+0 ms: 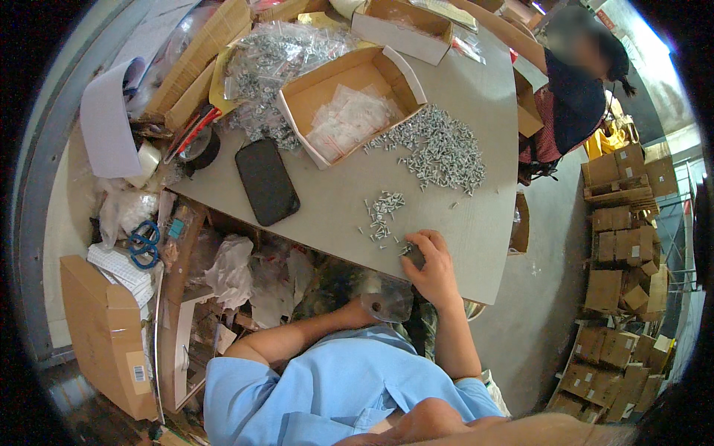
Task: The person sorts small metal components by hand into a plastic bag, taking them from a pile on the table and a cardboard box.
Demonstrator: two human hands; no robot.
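"Brown cardboard boxes [613,290] stand in stacks by the floor, and screws lie on a grey table [487,230]. Where are they?"

"One big pile of silver screws [446,152] sits beside the open white box. One little pile of screws [384,212] is closer to the edge."

"What are the hands doing?"

"Right hand [433,269] is half curled at the edge, touching a few screws. I can't tell if it pinches any. Left hand [357,314] seems to hold a clear plastic bag [394,303] below the table, but its fingers are partly hidden, so I can't tell how tightly."

"Are screws hard to pick up?"

"They're probably light, hard and a bit slippery. I'd sweep some together, or pinch one by its middle. That bag looks thin and floppy, so I'd hold it by the rim."

"What's in the boxes?"

"Small clear bags [353,119] lie in the open white box [409,78]. Behind it, a heap of clear packets [279,59] has metal bits inside."
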